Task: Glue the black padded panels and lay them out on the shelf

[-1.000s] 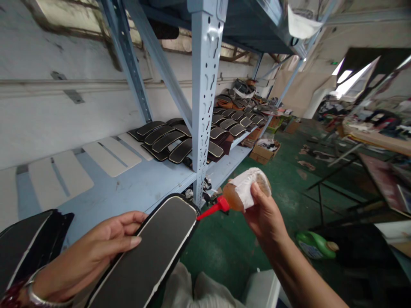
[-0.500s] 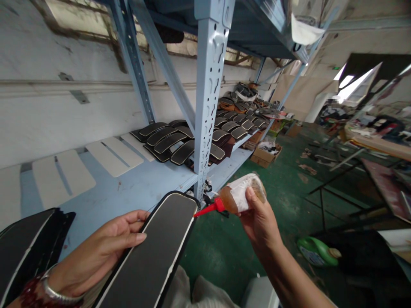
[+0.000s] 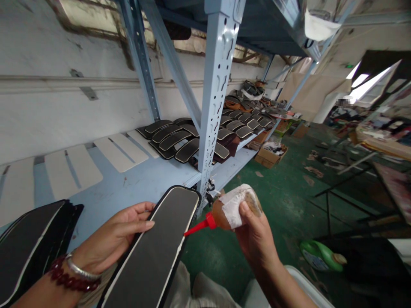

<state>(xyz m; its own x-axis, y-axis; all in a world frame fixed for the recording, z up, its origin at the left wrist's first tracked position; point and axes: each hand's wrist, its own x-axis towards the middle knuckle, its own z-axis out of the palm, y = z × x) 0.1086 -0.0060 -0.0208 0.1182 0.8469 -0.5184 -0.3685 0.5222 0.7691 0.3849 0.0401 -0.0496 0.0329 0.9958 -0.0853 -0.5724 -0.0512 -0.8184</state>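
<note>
Left grip [image 3: 118, 233] pinched a dark panel [image 3: 157, 244]; right grip [image 3: 257, 231] clasped an amber bottle [image 3: 221, 213]; its red nozzle [image 3: 201, 224] seemed best drawn evenly along the pale border [image 3: 175, 258].

no text can be read.

Head-worn view, forward and downward

1 left hand [image 3: 120, 231], 1 right hand [image 3: 257, 235]. 1 bottle [image 3: 229, 209], 1 red nozzle [image 3: 198, 226]. 1 held panel [image 3: 157, 248], 7 o'clock. 2 bracelets [image 3: 76, 268], 8 o'clock: 1 silver, 1 beaded. 1 green jug [image 3: 321, 256], 4 o'clock. Shelf panels [image 3: 175, 139], 12 o'clock: overlapped, can't count.
</note>
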